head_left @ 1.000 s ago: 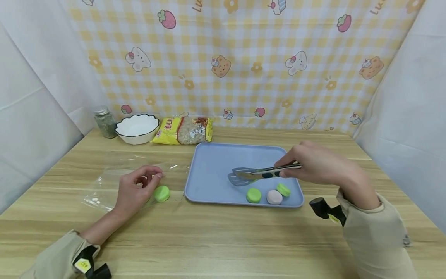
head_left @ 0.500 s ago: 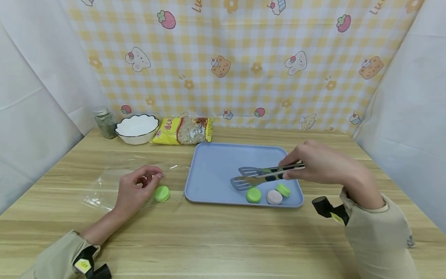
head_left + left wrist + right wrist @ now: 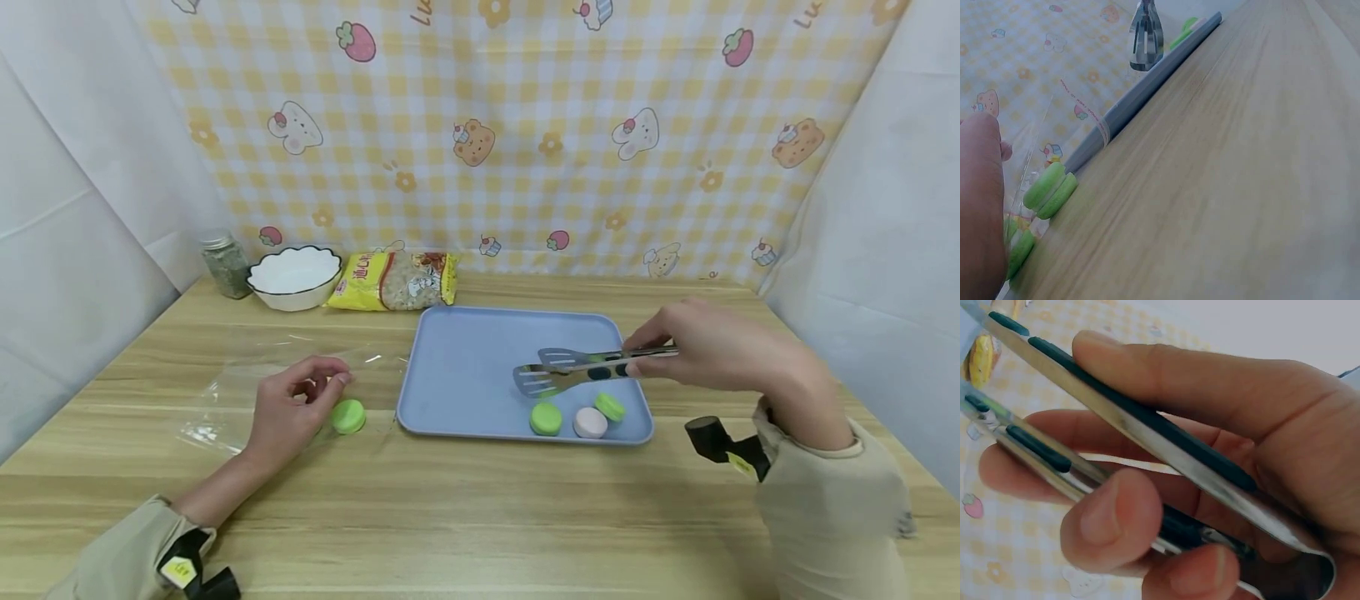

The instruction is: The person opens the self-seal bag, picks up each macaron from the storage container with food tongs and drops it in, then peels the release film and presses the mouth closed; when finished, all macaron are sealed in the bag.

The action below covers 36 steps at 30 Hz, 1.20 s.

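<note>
Slotted metal tongs [image 3: 585, 373], fitted with dark grip strips, are in my right hand [image 3: 712, 346], thumb on one arm and fingers round the other in the right wrist view. Their ends stand apart, nothing between them, above a blue tray [image 3: 465, 417]. Along the tray's front right lie two green macarons [image 3: 546, 419] and a pale pinkish one [image 3: 590, 423]. My left hand [image 3: 288, 408] pinches the raised edge of a clear plastic bag [image 3: 225, 400] between thumb and fingers. Close by that hand is a green macaron [image 3: 1050, 190]; another [image 3: 1019, 247] shows behind it, partly hidden.
Behind the clear bag stand a jar of dried green herbs [image 3: 227, 265], a white scalloped bowl [image 3: 295, 279] and a yellow food packet [image 3: 397, 282]. A checked curtain [image 3: 525, 183] closes the table's back; white cloth hangs at both sides.
My right hand has shifted right with the tongs, whose ends have moved rightward and slightly farther back over the tray. My left hand and the macarons have stayed put.
</note>
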Each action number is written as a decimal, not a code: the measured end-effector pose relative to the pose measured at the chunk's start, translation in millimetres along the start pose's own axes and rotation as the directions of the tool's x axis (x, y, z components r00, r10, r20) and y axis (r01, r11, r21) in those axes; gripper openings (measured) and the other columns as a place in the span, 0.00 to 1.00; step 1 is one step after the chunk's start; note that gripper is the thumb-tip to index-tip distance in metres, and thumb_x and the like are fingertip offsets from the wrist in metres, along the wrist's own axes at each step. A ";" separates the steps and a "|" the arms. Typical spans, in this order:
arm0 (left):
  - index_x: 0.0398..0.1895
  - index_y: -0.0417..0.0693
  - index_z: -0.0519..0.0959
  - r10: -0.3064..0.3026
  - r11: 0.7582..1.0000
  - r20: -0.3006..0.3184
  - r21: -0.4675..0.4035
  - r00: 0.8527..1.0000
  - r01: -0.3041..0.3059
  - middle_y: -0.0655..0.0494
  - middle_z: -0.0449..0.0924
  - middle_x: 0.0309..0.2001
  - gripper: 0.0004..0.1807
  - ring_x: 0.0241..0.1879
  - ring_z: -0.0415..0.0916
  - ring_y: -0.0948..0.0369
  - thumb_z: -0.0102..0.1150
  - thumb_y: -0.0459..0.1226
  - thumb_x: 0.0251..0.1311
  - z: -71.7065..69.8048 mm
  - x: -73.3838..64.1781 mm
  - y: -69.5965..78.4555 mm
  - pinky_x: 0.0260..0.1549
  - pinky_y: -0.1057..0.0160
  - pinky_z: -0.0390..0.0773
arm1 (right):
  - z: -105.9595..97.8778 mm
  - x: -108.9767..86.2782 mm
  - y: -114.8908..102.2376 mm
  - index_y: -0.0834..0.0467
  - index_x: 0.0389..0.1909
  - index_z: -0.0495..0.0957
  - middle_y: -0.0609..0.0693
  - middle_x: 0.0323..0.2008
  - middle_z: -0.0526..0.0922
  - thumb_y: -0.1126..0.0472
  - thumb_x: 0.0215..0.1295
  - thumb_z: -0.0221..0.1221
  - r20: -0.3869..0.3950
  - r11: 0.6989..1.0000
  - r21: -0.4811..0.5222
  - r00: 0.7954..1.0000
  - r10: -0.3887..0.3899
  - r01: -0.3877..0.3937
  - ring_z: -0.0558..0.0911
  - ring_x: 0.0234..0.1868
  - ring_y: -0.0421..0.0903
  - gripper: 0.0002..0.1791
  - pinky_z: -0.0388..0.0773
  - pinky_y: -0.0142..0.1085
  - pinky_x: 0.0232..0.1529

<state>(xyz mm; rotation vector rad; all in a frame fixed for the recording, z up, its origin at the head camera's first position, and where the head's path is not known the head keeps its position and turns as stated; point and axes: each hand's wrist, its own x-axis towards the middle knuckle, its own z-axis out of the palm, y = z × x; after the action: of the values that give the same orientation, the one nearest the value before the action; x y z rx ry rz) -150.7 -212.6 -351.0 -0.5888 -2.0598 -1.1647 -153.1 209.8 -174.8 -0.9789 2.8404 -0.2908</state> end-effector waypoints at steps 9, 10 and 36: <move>0.29 0.44 0.81 0.004 1.000 -0.001 -0.011 1.000 -0.004 0.51 0.80 0.23 0.11 0.18 0.65 0.69 0.62 0.20 0.47 0.2 0.0 -1.0 0.15 0.73 0.63 | -10.9 -15.3 10.7 0.61 0.44 0.81 0.48 0.37 0.82 0.53 0.58 0.63 0.046 0.986 0.057 0.987 0.153 -0.156 0.76 0.20 0.38 0.18 0.74 0.34 0.24; 0.29 0.43 0.81 0.006 1.000 -0.002 -0.011 1.000 -0.006 0.51 0.80 0.23 0.11 0.18 0.65 0.69 0.62 0.20 0.47 0.2 0.0 -1.2 0.15 0.73 0.63 | -12.2 -17.3 11.8 0.61 0.44 0.81 0.47 0.36 0.82 0.52 0.59 0.63 0.044 0.985 0.062 0.986 0.160 -0.162 0.75 0.19 0.39 0.18 0.73 0.34 0.24; 0.29 0.43 0.81 0.005 1.000 -0.010 -0.009 1.000 -0.005 0.55 0.80 0.24 0.11 0.18 0.65 0.69 0.62 0.20 0.47 0.4 -0.1 -1.6 0.14 0.74 0.63 | -19.9 -45.7 35.5 0.57 0.39 0.84 0.43 0.19 0.77 0.52 0.59 0.62 0.156 0.940 0.059 0.933 0.323 -0.335 0.72 0.15 0.41 0.14 0.66 0.33 0.18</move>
<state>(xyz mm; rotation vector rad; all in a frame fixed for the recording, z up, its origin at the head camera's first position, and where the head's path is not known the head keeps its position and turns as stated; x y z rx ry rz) -151.8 -213.1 -352.1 -0.5909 -2.0444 -1.1719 -142.0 268.3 -160.8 -0.4717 2.7690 -0.2876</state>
